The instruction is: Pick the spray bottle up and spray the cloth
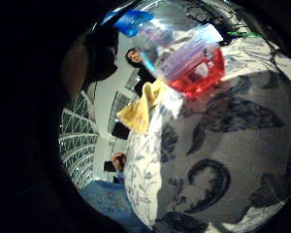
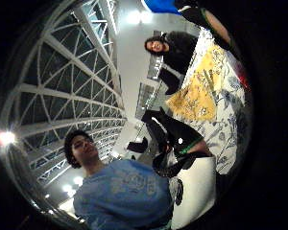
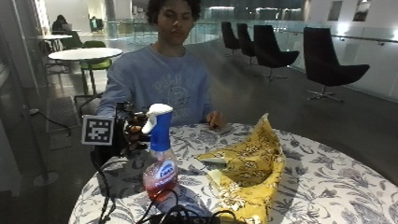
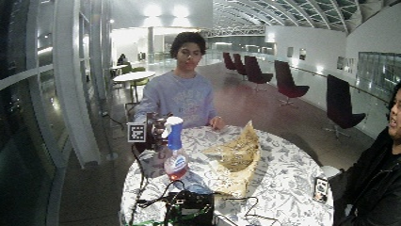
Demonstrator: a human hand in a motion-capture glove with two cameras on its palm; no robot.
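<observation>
While your gloved right hand point(image 3: 127, 133) is sitting at the neck of the spray bottle point(image 3: 159, 154), you are working near the worktop's point(image 3: 323, 186) edge on your right side, with the bottle upright and its base seemingly on the patterned covering. From the outside view I cannot tell whether your fingers are curling round the neck or merely lying beside it, so I am not calling the hold made.

The bottle is showing a clear plastic body with red liquid only in its lower part, a blue neck and a white trigger head point(image 3: 157, 113). You are probably dealing with something light and bottom-weighted: the liquid should be keeping it steady standing, but it is likely to slosh when you tilt it. The plastic looks smooth, so the rounded belly is a poor place to take it. Go for the narrow blue neck just under the trigger, where the shoulder is giving your fingers a ledge and a finger can be reaching the trigger without regripping.

The little finger side palm view is showing the bottle's red base point(image 1: 199, 77) close to your palm, above the worktop.

The yellow cloth point(image 3: 249, 163) is lying crumpled towards the middle of the worktop, near the bottle but apart from it, one corner standing up in a peak. It is soft and will be giving under spray, so aim at the broad lower folds. Your bare hand point(image 3: 215, 120) is resting at the worktop's edge nearest you.
</observation>
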